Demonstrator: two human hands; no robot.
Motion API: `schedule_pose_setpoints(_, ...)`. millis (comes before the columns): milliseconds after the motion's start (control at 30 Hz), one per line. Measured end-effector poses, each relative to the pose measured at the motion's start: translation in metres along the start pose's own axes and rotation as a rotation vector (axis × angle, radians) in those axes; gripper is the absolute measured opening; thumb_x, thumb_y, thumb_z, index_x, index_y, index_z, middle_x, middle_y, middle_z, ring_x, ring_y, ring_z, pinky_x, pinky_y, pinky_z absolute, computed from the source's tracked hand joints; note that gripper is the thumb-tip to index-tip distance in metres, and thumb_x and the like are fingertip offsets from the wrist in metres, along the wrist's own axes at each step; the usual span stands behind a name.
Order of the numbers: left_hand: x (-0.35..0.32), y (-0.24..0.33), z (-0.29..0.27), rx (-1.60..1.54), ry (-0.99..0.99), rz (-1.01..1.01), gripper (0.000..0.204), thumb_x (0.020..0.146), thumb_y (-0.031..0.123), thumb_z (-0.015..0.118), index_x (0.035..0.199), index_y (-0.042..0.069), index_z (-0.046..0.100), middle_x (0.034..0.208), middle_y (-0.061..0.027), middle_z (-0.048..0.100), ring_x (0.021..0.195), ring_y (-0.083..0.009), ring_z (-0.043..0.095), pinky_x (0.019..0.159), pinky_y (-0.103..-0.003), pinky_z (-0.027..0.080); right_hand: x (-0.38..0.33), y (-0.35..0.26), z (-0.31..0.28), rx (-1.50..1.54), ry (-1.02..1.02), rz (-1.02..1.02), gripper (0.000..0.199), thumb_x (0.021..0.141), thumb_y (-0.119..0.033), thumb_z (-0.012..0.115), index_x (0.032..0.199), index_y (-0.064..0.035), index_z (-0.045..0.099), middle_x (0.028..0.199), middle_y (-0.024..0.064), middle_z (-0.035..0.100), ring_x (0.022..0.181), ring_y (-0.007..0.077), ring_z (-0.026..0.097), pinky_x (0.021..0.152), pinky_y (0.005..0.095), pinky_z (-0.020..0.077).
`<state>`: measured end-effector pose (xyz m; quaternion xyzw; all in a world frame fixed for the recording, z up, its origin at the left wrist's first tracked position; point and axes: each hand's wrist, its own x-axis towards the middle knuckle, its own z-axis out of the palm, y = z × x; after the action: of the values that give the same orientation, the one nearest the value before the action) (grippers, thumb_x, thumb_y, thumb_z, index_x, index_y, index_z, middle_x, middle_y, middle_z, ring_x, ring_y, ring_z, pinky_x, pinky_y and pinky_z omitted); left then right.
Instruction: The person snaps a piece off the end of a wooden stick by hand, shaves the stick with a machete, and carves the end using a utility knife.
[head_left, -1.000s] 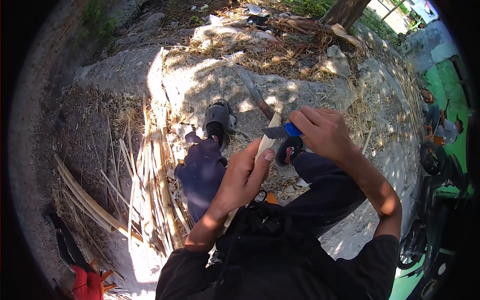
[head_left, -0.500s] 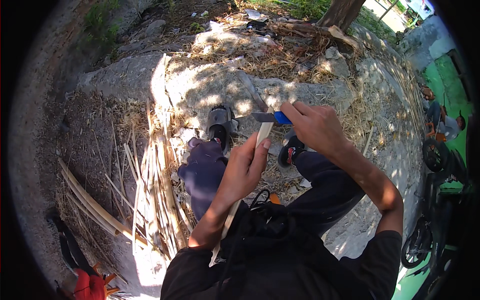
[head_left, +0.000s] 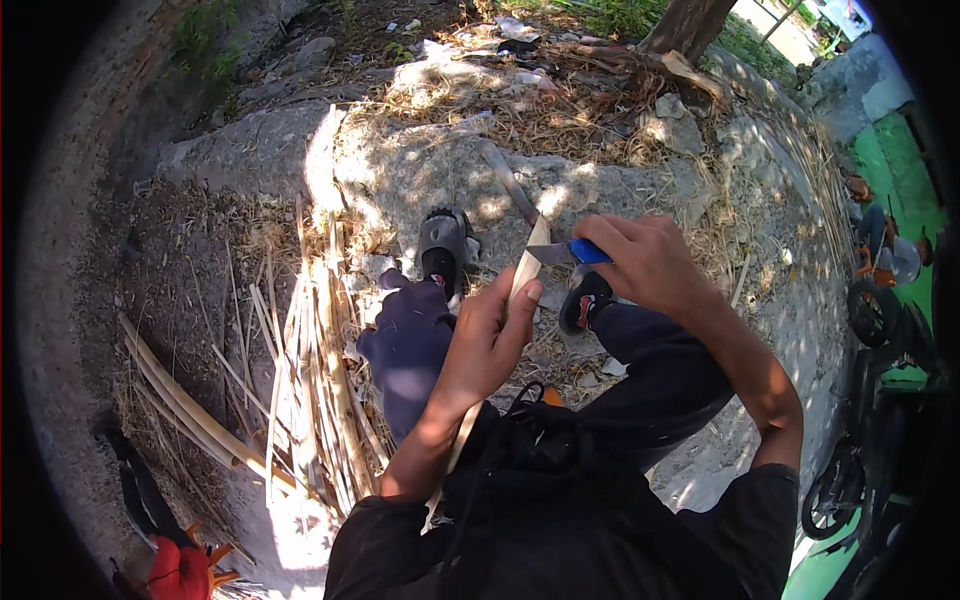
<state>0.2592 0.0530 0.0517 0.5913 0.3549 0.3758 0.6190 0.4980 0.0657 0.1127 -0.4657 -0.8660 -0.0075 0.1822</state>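
My left hand [head_left: 487,340] is closed around a pale bamboo strip [head_left: 524,277], thumb on top. The strip slants from its pointed upper end down past my wrist, and its lower end lies along my left forearm by my dark top. In my right hand [head_left: 648,262] is a knife [head_left: 588,251] gripped by its blue handle. The grey blade points left and touches the strip just above my left fingers. My two hands are apart, with the blade bridging the gap.
Bamboo strips [head_left: 318,370] lie heaped to my left, near thicker curved pieces [head_left: 185,405]. A long grey blade-like piece [head_left: 508,180] rests on rock ahead. A tree trunk [head_left: 688,25] stands beyond. A person in red [head_left: 180,570] is lower left; motorcycles [head_left: 835,485] are at right.
The knife has slid down the strip from near its tip toward my left hand, and its blade has tilted. My right hand has shifted slightly right and down; my left hand stays put.
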Motion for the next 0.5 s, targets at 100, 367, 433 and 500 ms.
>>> schedule_pose_setpoints(100,0.0,0.001,0.004,-0.013,-0.022,0.009,0.024,0.113,0.02,0.053,0.1,0.001,0.058,0.059,0.0002,0.048,0.054,-0.0058,0.043,0.05,-0.029,0.033,-0.004,0.005,0.007,-0.086,-0.011,-0.021,0.025,0.091,-0.017,0.07,0.114,-0.0109,0.062,0.074,0.0045,0.061,0.061,0.0257,0.068,0.052,0.0385,0.0536)
schedule_pose_setpoints(367,0.0,-0.002,0.006,-0.012,-0.041,0.03,0.023,0.113,0.019,0.05,0.102,0.001,0.058,0.059,0.0003,0.046,0.053,-0.0066,0.042,0.05,-0.03,0.034,-0.005,0.009,0.019,-0.085,-0.022,0.005,0.028,0.088,-0.014,0.071,0.114,-0.0114,0.061,0.075,0.0044,0.064,0.06,0.0273,0.069,0.052,0.041,0.0548)
schedule_pose_setpoints(433,0.0,-0.002,0.006,-0.028,-0.036,0.012,0.023,0.113,0.018,0.05,0.101,0.0,0.057,0.059,-0.0015,0.046,0.052,-0.0078,0.042,0.05,-0.032,0.033,-0.003,0.009,0.02,-0.091,-0.023,0.003,0.027,0.088,-0.014,0.07,0.114,-0.0111,0.061,0.075,0.0047,0.065,0.06,0.0279,0.069,0.052,0.0417,0.055)
schedule_pose_setpoints(500,0.001,-0.006,0.007,0.023,-0.017,0.015,0.023,0.113,0.018,0.051,0.101,0.0,0.057,0.059,-0.0035,0.047,0.052,-0.0094,0.042,0.05,-0.034,0.032,-0.003,0.01,0.022,-0.066,-0.038,0.005,0.028,0.088,-0.012,0.07,0.114,-0.0106,0.061,0.076,0.0053,0.067,0.06,0.0285,0.07,0.052,0.042,0.0553)
